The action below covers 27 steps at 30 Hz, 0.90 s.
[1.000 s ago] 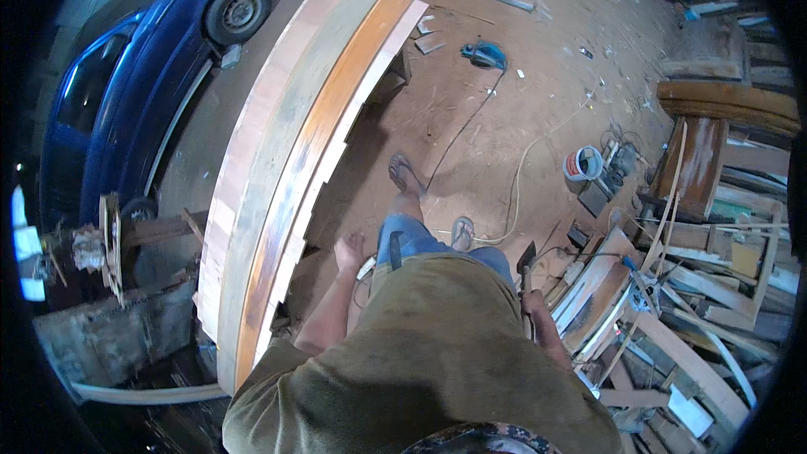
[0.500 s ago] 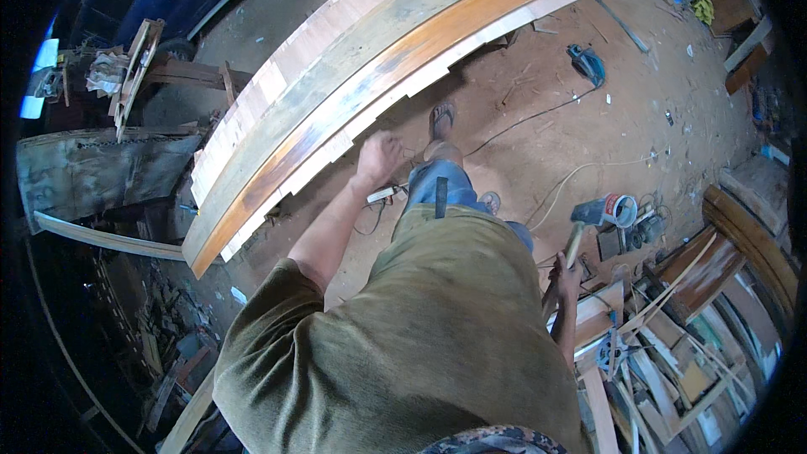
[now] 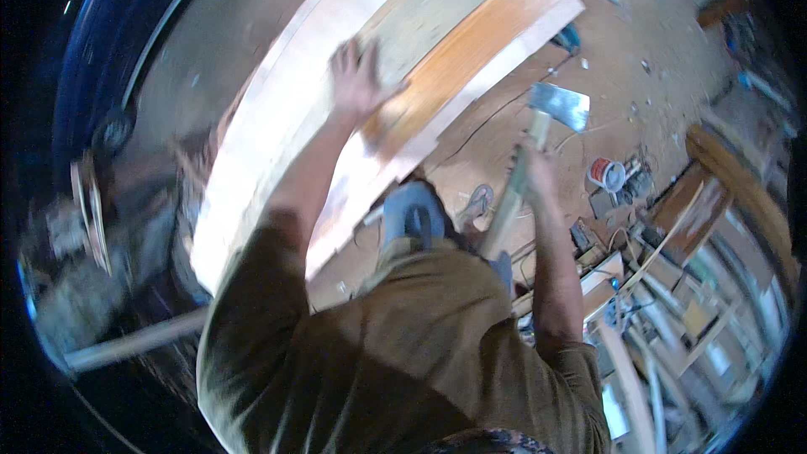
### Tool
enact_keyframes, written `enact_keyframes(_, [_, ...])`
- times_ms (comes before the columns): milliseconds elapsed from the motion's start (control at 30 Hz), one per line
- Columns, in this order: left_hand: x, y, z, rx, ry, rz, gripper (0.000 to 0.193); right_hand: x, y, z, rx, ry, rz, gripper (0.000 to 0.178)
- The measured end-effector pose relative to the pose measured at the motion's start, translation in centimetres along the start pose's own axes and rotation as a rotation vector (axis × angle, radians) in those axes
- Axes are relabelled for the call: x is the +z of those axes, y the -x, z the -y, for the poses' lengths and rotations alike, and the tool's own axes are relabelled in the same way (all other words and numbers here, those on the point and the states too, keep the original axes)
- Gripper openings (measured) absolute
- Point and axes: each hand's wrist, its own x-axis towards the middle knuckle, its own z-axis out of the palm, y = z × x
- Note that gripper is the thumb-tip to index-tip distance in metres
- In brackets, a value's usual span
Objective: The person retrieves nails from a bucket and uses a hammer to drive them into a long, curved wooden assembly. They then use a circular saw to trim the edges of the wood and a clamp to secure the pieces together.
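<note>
My left hand (image 3: 356, 84) rests with spread fingers on the long curved wooden workpiece (image 3: 458, 21), where its greyish face meets an orange-brown strip. Stepped pale wood pieces line both long sides of this workpiece. My right hand (image 3: 538, 170) is wrapped around the pale wooden handle of a hatchet (image 3: 508, 206), just below its head. The broad shiny metal head points up and to the right, above the ground and apart from the workpiece. Motion blurs both hands slightly.
A white and red bucket (image 3: 607, 174) stands on the dirt floor at right. Below it lie heaped wood offcuts (image 3: 664, 328). A blue power tool (image 3: 569, 38) with a dark cord lies beyond the workpiece's right edge. A blue vehicle (image 3: 105, 50) fills the far left.
My left hand has come forward onto the curved workpiece. The right hand has raised the hatchet from beside my hip, forward and toward the middle. I stand closer to the workpiece.
</note>
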Motion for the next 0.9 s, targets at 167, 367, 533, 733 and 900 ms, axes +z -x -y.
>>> enact_keyframes(167, [0.5,-1.6,-0.6,0.145,0.083,-0.134,0.109,6.8,-8.6,1.4,-0.086,-0.341,-0.078,0.027])
enact_keyframes(367, [1.4,-1.9,-0.9,0.216,0.089,-0.105,0.112,8.3,-13.4,5.5,-0.077,-0.623,-0.097,0.023])
enact_keyframes(533, [2.0,-2.0,-1.4,0.19,0.098,-0.079,0.114,7.7,-16.7,7.4,-0.107,-0.645,-0.124,0.021])
enact_keyframes(733, [2.2,-2.1,-1.0,0.178,0.087,-0.034,0.114,7.8,-17.4,8.2,-0.138,-0.634,-0.031,0.018])
enact_keyframes(900, [2.3,-2.1,-1.0,0.173,0.085,-0.031,0.113,7.7,-17.4,8.9,-0.13,-0.666,-0.07,0.019])
